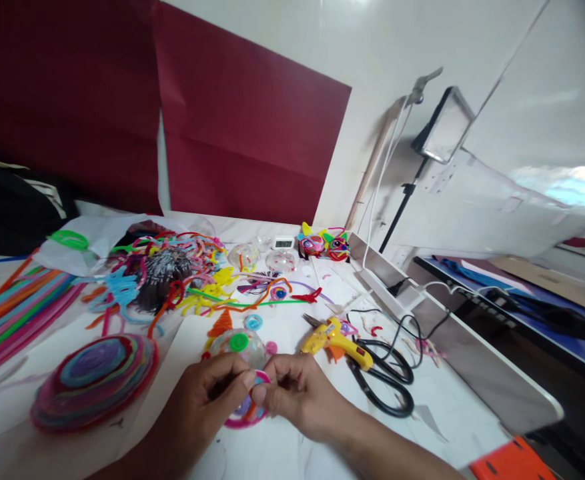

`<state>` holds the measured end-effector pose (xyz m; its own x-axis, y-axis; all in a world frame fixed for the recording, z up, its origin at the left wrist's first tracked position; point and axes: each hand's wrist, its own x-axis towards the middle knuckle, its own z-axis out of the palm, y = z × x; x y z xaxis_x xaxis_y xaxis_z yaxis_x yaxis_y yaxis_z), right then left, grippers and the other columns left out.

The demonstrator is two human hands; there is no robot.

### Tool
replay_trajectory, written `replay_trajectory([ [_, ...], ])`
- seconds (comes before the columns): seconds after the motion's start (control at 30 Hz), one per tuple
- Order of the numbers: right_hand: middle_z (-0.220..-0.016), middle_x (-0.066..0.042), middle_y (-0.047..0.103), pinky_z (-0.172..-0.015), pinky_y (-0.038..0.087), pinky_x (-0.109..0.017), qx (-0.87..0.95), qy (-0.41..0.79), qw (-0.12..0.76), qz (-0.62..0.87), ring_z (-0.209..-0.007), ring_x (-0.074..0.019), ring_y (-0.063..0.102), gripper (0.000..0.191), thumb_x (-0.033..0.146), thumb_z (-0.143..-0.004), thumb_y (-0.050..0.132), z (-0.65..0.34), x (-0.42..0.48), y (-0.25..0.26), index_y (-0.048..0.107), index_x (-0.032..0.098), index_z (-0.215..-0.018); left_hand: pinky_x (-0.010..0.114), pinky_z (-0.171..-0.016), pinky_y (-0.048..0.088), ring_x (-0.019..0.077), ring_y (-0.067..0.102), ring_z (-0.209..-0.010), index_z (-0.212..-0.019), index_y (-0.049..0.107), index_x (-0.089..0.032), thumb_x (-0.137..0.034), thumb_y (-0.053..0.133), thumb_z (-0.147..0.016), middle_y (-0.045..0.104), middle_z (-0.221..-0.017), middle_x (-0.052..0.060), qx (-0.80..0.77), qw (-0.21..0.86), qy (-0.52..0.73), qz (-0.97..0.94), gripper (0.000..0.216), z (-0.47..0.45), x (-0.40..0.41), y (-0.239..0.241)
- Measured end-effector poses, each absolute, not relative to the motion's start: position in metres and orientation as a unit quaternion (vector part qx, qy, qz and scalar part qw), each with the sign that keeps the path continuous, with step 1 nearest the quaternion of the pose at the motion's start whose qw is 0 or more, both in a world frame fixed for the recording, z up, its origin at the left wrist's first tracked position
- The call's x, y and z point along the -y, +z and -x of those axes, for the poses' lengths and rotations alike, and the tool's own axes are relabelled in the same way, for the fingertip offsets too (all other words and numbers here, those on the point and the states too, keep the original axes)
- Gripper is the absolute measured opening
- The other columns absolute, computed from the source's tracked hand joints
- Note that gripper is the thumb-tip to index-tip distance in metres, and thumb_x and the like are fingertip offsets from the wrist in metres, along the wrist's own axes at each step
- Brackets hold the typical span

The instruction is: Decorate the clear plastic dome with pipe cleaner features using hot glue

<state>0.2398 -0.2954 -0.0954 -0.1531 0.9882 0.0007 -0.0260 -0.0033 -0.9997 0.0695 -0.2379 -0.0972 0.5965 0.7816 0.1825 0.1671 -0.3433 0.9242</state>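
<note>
Pinched between both hands is a small round pipe-cleaner coil (246, 421) with a pink rim and purple, blue and orange inside. My left hand (207, 390) grips its upper left edge with thumb and fingers. On the right edge, my right hand (299, 393) closes thumb against fingers; parts of the coil are hidden by both. Just beyond the hands sits a clear dome-like piece (257, 345) with a green disc (239, 343) on it. An orange pipe-cleaner triangle (221, 324) and a small light-blue coil (253, 322) lie behind.
Right of the hands, a yellow glue gun (325, 337) lies over black-handled scissors (385, 393). A large multicoloured coil (97, 383) lies left, near loose pipe cleaners (19, 320). Two decorated pieces (325, 245) and a small digital clock (283, 243) stand behind. A raised grey board (472, 347) edges the right side.
</note>
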Motion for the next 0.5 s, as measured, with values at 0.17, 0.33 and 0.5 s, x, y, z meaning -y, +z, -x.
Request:
replay_trajectory([
  [0.17,-0.055,0.005,0.044,-0.047,0.024,-0.022,0.535,0.525,0.484,0.452,-0.051,-0.0067,0.033,0.042,0.052,-0.074,0.072,-0.2389,0.2960,-0.0975,0.052,0.016,-0.064,0.021,-0.050,0.030,0.0110,0.037,-0.054,-0.060,0.050,-0.018,-0.043,0.050,-0.086,0.038,-0.056,-0.004,-0.325,0.470,0.323,-0.755,0.036,-0.0695,0.2387,-0.0968],
  [0.33,-0.053,0.005,0.042,-0.046,0.022,-0.022,0.543,0.505,0.478,0.470,-0.049,-0.0067,0.031,0.037,0.045,-0.075,0.070,-0.2368,0.2975,-0.0941,0.050,0.017,-0.061,0.022,-0.048,0.028,0.0107,0.034,-0.051,-0.060,0.050,-0.018,-0.044,0.050,-0.086,0.035,-0.055,-0.005,-0.317,0.463,0.325,-0.761,0.037,-0.0686,0.2375,-0.0994],
  [0.5,-0.053,0.006,0.041,-0.047,0.022,-0.023,0.551,0.484,0.486,0.476,-0.050,-0.0072,0.032,0.033,0.040,-0.077,0.068,-0.2358,0.2997,-0.0917,0.050,0.017,-0.061,0.021,-0.049,0.030,0.0108,0.037,-0.052,-0.062,0.053,-0.018,-0.042,0.050,-0.087,0.040,-0.056,-0.004,-0.308,0.457,0.322,-0.770,0.035,-0.0685,0.2388,-0.0974],
])
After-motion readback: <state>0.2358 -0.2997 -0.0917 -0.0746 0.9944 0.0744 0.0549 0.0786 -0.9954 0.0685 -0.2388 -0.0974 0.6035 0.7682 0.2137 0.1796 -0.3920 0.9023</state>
